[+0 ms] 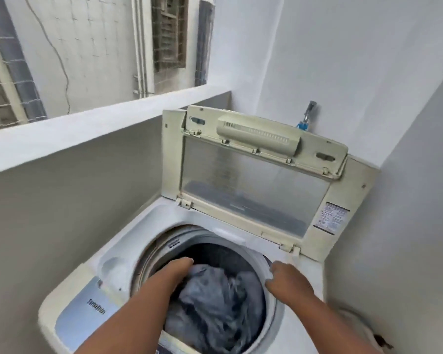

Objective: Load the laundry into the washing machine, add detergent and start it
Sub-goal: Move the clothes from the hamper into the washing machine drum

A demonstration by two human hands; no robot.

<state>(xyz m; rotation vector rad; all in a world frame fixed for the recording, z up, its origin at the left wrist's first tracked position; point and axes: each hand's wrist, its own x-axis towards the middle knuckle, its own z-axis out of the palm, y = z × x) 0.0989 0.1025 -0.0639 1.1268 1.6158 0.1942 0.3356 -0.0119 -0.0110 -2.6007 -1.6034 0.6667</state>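
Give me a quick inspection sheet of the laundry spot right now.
Surface: washer top, lid propped open.
Job's things: grey laundry in the drum; detergent not seen.
Clutter: nothing seen.
Hands: left hand in the drum on the laundry, grip blurred; right hand rests on the drum rim.
Cables: tap with blue fitting behind the lid.
Surroundings: corner walls, ledge at left.

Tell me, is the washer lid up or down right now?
Up. The lid stands folded open behind the drum, whose mouth is uncovered with grey laundry inside.
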